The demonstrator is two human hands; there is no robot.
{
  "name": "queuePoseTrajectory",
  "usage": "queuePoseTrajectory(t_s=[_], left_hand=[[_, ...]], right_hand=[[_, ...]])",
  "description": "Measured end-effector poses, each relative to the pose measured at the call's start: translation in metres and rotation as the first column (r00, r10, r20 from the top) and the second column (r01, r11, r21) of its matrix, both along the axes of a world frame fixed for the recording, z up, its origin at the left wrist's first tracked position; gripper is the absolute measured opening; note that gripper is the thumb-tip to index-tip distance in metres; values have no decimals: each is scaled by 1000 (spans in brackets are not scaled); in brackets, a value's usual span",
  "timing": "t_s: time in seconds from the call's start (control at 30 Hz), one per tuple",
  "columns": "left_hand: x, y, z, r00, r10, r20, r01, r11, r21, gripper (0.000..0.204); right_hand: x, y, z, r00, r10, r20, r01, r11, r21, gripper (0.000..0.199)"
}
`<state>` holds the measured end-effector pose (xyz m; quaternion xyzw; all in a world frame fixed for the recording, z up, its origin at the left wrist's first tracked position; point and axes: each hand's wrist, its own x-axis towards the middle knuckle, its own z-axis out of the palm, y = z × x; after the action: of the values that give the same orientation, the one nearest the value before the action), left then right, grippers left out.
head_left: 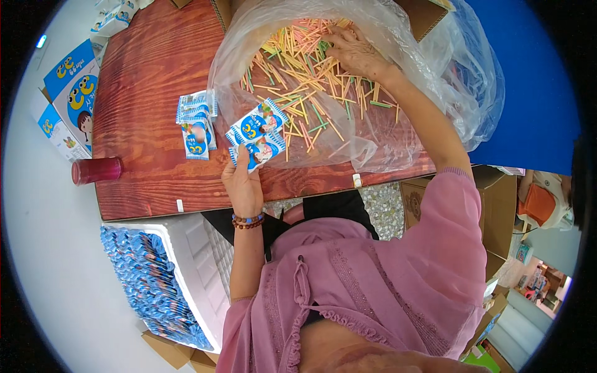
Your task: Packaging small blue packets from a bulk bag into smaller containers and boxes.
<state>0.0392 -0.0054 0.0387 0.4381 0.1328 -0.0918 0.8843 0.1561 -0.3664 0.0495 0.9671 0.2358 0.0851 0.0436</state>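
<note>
My left hand (244,186) is closed on small blue-and-white packets (256,126), the thumb pressed on top of them. They are held at the near edge of a clear plastic bag (224,68) that lies open on the table. Inside the bag is a heap of thin candy-like sticks (298,46) in yellow, pink, green and orange. My right hand (357,55) reaches over the far right of this heap, its fingers apart and touching the sticks. More packets (197,133) of the same kind lie overlapping to the left of my left hand.
The reddish wooden table (149,74) carries a dark pink cup (97,170) at its left edge. Below it, a white foam box (186,273) is packed with blue packets (152,283). A printed carton (74,93) stands at left; cardboard boxes (497,211) stand at right.
</note>
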Motion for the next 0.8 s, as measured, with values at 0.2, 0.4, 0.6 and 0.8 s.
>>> queuePoseTrajectory(t_s=[0.2,0.4,0.6,0.8], left_hand=[[0,0,0,1000,6,-4,-6,1000,0,18],[0,0,0,1000,-2,-4,2,1000,-13,18],[-4,4,-2,1000,4,-7,-4,1000,2,18],[-5,-1,0,1000,-12,-1,12,1000,-20,18]], right_hand=[[2,1,-4,1000,1,15,-1,1000,-26,40],[0,-1,-16,1000,-21,-15,21,1000,11,51],[-1,-5,-14,1000,4,18,-7,985,173,48],[0,2,-7,1000,10,21,-9,998,-69,39]])
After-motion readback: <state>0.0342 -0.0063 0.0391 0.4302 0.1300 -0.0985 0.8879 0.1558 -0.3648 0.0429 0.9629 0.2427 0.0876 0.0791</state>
